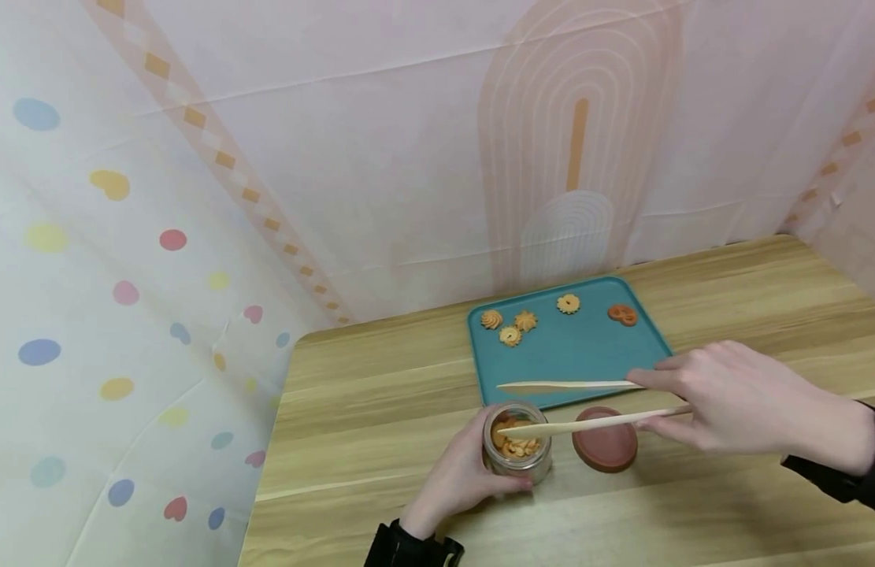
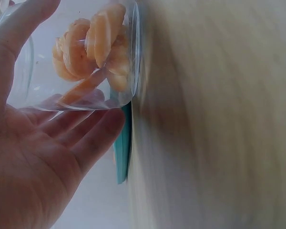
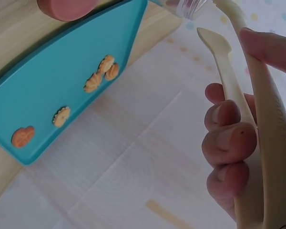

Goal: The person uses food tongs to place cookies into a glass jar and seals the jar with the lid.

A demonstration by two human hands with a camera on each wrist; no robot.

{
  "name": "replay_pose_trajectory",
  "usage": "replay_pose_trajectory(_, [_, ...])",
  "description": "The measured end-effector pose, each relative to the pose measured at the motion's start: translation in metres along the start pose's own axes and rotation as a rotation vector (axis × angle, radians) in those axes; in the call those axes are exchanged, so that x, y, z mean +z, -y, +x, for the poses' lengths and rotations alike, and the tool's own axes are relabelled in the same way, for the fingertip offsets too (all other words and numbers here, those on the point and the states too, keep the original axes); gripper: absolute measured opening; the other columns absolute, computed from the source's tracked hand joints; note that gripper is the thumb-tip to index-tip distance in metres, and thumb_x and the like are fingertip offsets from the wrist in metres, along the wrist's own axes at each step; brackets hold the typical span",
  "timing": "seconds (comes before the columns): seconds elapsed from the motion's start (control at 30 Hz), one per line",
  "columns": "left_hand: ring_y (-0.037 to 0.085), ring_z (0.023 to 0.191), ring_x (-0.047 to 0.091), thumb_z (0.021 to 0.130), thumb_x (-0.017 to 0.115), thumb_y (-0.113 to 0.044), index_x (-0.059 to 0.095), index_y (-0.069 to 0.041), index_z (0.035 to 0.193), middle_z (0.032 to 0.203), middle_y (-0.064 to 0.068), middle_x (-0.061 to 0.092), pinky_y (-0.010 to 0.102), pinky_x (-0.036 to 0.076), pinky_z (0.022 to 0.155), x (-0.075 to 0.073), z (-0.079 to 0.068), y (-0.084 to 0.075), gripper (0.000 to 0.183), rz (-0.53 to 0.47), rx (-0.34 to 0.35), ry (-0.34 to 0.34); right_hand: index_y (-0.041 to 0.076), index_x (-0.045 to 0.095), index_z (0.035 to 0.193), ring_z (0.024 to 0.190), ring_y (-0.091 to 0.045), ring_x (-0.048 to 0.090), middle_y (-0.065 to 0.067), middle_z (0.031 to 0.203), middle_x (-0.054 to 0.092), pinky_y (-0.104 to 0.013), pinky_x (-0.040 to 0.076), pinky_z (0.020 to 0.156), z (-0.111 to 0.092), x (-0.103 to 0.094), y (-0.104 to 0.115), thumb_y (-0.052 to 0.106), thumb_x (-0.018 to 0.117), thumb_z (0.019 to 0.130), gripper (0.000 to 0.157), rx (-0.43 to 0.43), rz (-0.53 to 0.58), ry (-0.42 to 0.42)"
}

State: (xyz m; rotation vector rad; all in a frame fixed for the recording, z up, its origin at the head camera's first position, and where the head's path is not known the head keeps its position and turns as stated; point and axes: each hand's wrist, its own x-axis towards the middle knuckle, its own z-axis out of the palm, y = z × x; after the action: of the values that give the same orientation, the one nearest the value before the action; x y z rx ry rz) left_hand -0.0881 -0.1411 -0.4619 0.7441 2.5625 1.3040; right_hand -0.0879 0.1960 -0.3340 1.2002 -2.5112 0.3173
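Note:
My left hand (image 1: 460, 471) holds an open glass jar (image 1: 542, 471) upright on the table, thumb and fingers curled round its side. Orange-brown cookies (image 2: 81, 50) lie inside the jar, seen through the glass in the left wrist view. With my right hand (image 1: 738, 398) I grip pale tongs (image 1: 572, 427), whose two arms are spread apart. One tip is over the jar's mouth, at the cookies; the other is above the front edge of the teal tray (image 1: 572, 354). Nothing shows between the tips.
On the tray are several flower-shaped and swirled cookies (image 1: 525, 320) at the left and middle, and a pretzel-shaped one (image 1: 623, 315) at the right. A round reddish-brown lid (image 1: 606, 450) lies beside the jar, under the tongs. Behind the wooden table (image 1: 366, 425) hangs a patterned cloth (image 1: 380, 181).

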Motion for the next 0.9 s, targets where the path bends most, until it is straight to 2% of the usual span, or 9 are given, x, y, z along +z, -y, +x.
replay_pose_trajectory(0.3, [0.006, 0.122, 0.047, 0.066, 0.087, -0.034, 0.037, -0.036, 0.144, 0.134, -0.015, 0.049, 0.035, 0.039, 0.103, 0.000, 0.001, 0.001, 0.093, -0.006, 0.018, -0.006, 0.013, 0.076, 0.101, 0.048, 0.012, 0.024, 0.014, 0.083, 0.066, -0.015, 0.029, 0.042, -0.007, 0.002, -0.008, 0.044, 0.078, 0.075, 0.041, 0.048, 0.005, -0.036])
replay_pose_trajectory(0.43, [0.007, 0.121, 0.048, 0.064, 0.087, -0.037, 0.037, -0.033, 0.145, 0.133, -0.014, 0.050, 0.035, 0.039, 0.103, 0.000, 0.000, 0.001, 0.095, 0.013, 0.005, -0.014, 0.013, 0.077, 0.100, 0.047, 0.013, 0.020, 0.028, 0.065, 0.046, -0.014, 0.024, 0.040, -0.010, 0.004, -0.016, 0.044, 0.079, 0.072, 0.042, 0.082, -0.010, -0.053])
replay_pose_trajectory(0.53, [0.008, 0.121, 0.048, 0.064, 0.087, -0.039, 0.037, -0.031, 0.144, 0.133, -0.011, 0.051, 0.036, 0.039, 0.103, 0.000, 0.000, 0.001, 0.095, 0.021, 0.001, -0.016, 0.013, 0.077, 0.100, 0.047, 0.012, 0.022, 0.030, 0.059, 0.031, -0.015, 0.024, 0.039, -0.012, 0.006, -0.025, 0.045, 0.080, 0.072, 0.043, 0.131, -0.026, -0.056])
replay_pose_trajectory(0.7, [0.009, 0.121, 0.048, 0.065, 0.087, -0.038, 0.037, -0.030, 0.144, 0.134, -0.008, 0.051, 0.036, 0.039, 0.103, 0.000, 0.000, 0.002, 0.094, 0.017, 0.002, -0.013, 0.014, 0.076, 0.101, 0.046, 0.012, 0.028, 0.029, 0.058, 0.036, -0.017, 0.027, 0.039, -0.018, 0.009, -0.040, 0.042, 0.080, 0.072, 0.041, 0.203, -0.038, -0.058])
replay_pose_trajectory(0.9, [0.007, 0.121, 0.048, 0.065, 0.086, -0.039, 0.037, -0.032, 0.144, 0.134, -0.010, 0.051, 0.035, 0.039, 0.103, 0.000, 0.000, 0.000, 0.093, 0.016, -0.015, -0.004, 0.009, 0.076, 0.105, 0.045, 0.010, 0.033, 0.023, 0.059, 0.048, -0.019, 0.030, 0.039, -0.026, 0.013, -0.057, 0.044, 0.076, 0.077, 0.045, 0.292, -0.057, 0.009])
